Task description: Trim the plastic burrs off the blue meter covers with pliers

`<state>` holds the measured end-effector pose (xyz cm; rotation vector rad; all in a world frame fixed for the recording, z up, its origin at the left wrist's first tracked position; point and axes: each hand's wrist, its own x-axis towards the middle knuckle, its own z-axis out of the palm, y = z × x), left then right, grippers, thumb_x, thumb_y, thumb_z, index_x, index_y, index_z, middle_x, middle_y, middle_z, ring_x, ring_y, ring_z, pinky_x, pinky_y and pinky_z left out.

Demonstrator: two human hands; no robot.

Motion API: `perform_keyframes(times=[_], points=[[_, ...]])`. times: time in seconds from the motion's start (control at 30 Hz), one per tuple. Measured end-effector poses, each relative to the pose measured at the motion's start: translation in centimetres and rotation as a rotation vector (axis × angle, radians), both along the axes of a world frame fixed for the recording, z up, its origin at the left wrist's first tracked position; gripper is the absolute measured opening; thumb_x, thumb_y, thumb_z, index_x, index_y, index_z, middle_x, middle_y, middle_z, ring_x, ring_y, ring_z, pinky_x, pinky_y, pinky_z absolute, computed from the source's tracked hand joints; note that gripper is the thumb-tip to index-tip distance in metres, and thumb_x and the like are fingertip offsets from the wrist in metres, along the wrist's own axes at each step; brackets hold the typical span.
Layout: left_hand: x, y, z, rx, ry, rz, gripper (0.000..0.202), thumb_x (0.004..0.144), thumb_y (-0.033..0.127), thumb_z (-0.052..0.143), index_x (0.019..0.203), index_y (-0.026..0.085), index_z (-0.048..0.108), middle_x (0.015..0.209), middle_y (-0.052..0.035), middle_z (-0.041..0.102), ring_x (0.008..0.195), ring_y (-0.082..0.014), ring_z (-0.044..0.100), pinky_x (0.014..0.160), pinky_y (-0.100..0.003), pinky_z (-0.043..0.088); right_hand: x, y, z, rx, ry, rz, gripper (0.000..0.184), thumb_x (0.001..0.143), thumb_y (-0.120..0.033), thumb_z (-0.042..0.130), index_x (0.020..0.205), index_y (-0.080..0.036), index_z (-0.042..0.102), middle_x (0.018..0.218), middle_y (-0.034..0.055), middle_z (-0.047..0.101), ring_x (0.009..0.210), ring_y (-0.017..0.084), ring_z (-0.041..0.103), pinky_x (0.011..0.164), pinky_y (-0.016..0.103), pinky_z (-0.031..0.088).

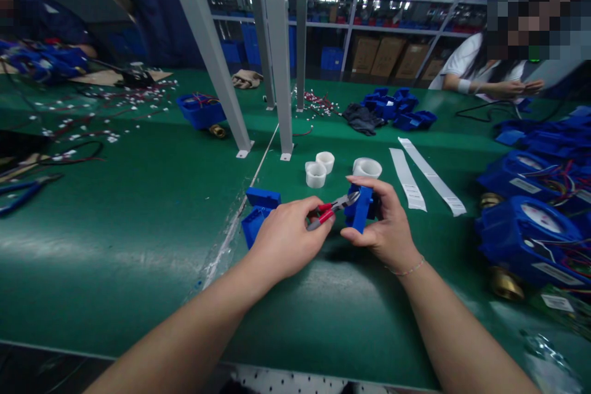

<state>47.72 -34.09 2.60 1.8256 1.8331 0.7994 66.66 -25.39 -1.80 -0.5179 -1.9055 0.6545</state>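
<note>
My left hand (287,235) grips small pliers with red handles (333,209); their metal jaws touch a blue plastic housing part (361,209). My right hand (384,225) holds that blue part upright, thumb below and fingers over its top. Both hands hover just above the green table mat (138,234) near its middle. Two more blue plastic parts (259,208) lie on the mat just left of my left hand.
Three white plastic rings (323,167) and two white label strips (418,178) lie beyond my hands. Blue water meters with brass fittings (530,228) pile at the right. Grey frame posts (281,55) stand ahead. Other people sit at far left and far right. Blue-handled pliers (23,192) lie left.
</note>
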Motion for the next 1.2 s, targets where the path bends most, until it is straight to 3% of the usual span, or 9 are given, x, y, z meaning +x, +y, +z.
perform_keyframes(times=[0.3,1.2], points=[[0.01,-0.1,-0.08,-0.011,-0.01,-0.004,0.022,0.096,0.039,0.058,0.082,0.024,0.065,0.075,0.0034,0.065,0.067,-0.0158,0.053,0.061,-0.029,0.028,-0.09,0.01,0.12,0.05,0.001,-0.02,0.073,0.071,-0.048,0.092,0.133,-0.029,0.059,0.133,0.0088,0.064,0.127,0.031,0.059,0.111,0.05,0.046],[0.04,-0.1,-0.23,-0.052,-0.09,-0.027,0.027,0.098,0.042,0.056,0.08,0.024,0.065,0.072,0.0033,0.063,0.067,-0.016,0.055,0.061,-0.029,0.03,-0.24,-0.12,0.02,0.114,0.006,-0.044,0.074,0.072,-0.049,0.092,0.135,-0.031,0.056,0.133,0.009,0.064,0.128,0.033,0.06,0.11,0.054,0.047]])
